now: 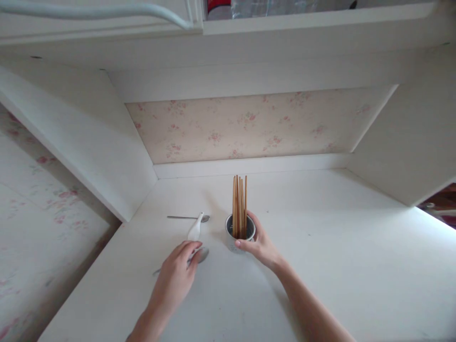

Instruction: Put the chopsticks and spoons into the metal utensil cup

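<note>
My right hand [259,244] is closed around the side of a metal cup [233,244], thumb at the front and fingers behind. Several wooden chopsticks [239,204] stand upright in the cup. To the left, my left hand [180,263] is over a metal spoon [203,255], its fingers closed about the neck near the bowl. The hand covers most of the handle; I cannot tell if the spoon is off the tabletop. Just beyond those fingers lies a white soup spoon [194,231]. Its handle end overlaps another metal spoon [183,217] farther back.
The white tabletop [342,266] is bounded by a left side panel [89,133], a right side panel [409,137] and a floral back wall [245,126]. An overhead shelf [285,42] holds clear plastic items [270,7].
</note>
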Demonstrator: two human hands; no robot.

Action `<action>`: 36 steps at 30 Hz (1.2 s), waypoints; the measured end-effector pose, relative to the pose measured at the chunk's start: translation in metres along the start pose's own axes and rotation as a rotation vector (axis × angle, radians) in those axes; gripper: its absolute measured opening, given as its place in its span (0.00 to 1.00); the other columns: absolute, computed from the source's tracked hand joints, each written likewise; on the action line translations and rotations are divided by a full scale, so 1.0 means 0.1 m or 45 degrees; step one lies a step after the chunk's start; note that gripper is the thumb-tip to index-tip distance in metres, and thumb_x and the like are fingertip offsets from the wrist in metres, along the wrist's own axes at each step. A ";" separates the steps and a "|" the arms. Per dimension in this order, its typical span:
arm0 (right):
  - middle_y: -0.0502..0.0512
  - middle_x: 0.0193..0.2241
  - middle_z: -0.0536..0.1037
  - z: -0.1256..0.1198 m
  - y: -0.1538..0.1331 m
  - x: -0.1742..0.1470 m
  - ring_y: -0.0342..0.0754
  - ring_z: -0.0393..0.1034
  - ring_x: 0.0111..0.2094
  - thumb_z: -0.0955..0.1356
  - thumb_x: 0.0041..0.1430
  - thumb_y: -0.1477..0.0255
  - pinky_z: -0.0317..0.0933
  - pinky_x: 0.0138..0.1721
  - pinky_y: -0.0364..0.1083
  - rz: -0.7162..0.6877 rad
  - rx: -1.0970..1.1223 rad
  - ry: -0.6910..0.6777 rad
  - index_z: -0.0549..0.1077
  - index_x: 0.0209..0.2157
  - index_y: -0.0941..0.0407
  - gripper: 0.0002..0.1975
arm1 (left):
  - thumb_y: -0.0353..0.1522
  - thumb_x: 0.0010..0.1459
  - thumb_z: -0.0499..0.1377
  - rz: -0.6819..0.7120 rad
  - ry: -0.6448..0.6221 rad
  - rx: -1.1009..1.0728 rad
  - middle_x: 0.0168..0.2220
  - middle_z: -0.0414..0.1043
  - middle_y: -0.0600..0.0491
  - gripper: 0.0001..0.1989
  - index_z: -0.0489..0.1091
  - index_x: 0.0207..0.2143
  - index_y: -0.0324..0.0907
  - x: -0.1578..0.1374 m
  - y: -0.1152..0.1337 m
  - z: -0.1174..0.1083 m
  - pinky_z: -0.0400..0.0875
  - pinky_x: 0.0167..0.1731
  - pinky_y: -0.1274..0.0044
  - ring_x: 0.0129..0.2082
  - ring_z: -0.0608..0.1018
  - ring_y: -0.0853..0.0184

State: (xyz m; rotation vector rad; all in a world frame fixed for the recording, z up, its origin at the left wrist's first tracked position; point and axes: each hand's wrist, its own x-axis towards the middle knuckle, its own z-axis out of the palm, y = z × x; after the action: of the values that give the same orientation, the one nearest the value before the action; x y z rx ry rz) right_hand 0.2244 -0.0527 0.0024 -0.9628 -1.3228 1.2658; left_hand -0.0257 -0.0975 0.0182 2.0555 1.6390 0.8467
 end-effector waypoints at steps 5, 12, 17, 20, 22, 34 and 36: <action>0.57 0.56 0.67 -0.01 0.01 -0.01 0.56 0.61 0.58 0.77 0.43 0.67 0.51 0.60 0.57 -0.010 -0.011 0.017 0.55 0.59 0.49 0.44 | 0.33 0.59 0.53 0.023 -0.187 0.329 0.42 0.74 0.50 0.11 0.73 0.41 0.45 -0.03 -0.33 -0.22 0.66 0.46 0.67 0.43 0.75 0.58; 0.58 0.55 0.67 0.00 -0.02 -0.03 0.55 0.63 0.55 0.77 0.43 0.67 0.55 0.57 0.57 0.033 0.043 0.008 0.54 0.59 0.50 0.45 | 0.30 0.58 0.50 -0.004 -0.370 0.337 0.34 0.73 0.50 0.10 0.71 0.31 0.43 -0.04 -0.29 -0.15 0.63 0.39 0.72 0.37 0.73 0.61; 0.58 0.55 0.68 0.00 -0.01 -0.03 0.56 0.63 0.56 0.77 0.42 0.67 0.53 0.59 0.58 -0.004 0.044 0.021 0.55 0.59 0.50 0.45 | 0.32 0.54 0.54 -0.106 -0.359 0.042 0.26 0.70 0.55 0.04 0.68 0.27 0.44 0.04 -0.14 -0.20 0.63 0.31 0.77 0.28 0.72 0.65; 0.58 0.55 0.68 -0.01 0.00 -0.02 0.56 0.62 0.57 0.77 0.41 0.66 0.51 0.59 0.59 -0.006 0.017 0.018 0.55 0.60 0.51 0.46 | 0.37 0.54 0.57 -0.155 -0.345 -0.263 0.25 0.70 0.56 0.07 0.68 0.29 0.43 0.16 0.11 -0.31 0.63 0.29 0.79 0.27 0.72 0.67; 0.58 0.55 0.68 -0.01 -0.01 -0.03 0.56 0.62 0.56 0.77 0.41 0.66 0.52 0.59 0.59 -0.022 0.009 0.014 0.55 0.59 0.51 0.46 | 0.40 0.53 0.59 -0.181 -0.309 -0.462 0.29 0.72 0.54 0.10 0.69 0.33 0.42 0.28 0.34 -0.38 0.66 0.31 0.78 0.30 0.74 0.66; 0.56 0.54 0.69 -0.01 -0.05 -0.01 0.56 0.64 0.55 0.77 0.43 0.67 0.55 0.57 0.56 -0.071 0.067 -0.017 0.57 0.58 0.49 0.43 | 0.44 0.48 0.64 -0.274 0.107 -0.887 0.27 0.74 0.54 0.16 0.73 0.31 0.39 0.95 0.88 0.12 0.66 0.34 0.77 0.30 0.74 0.69; 0.56 0.54 0.69 0.00 -0.05 -0.01 0.56 0.64 0.55 0.77 0.43 0.67 0.55 0.57 0.56 -0.083 0.088 -0.023 0.56 0.58 0.49 0.43 | 0.45 0.47 0.64 -0.324 0.097 -0.796 0.28 0.75 0.53 0.18 0.74 0.32 0.39 0.94 0.79 0.28 0.65 0.33 0.77 0.29 0.73 0.68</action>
State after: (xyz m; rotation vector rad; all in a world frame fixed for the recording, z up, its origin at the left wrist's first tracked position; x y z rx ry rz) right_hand 0.2252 -0.0539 0.0073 -0.8554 -1.3059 1.2647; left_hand 0.0646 -0.0247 0.0677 1.3731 1.3937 1.1701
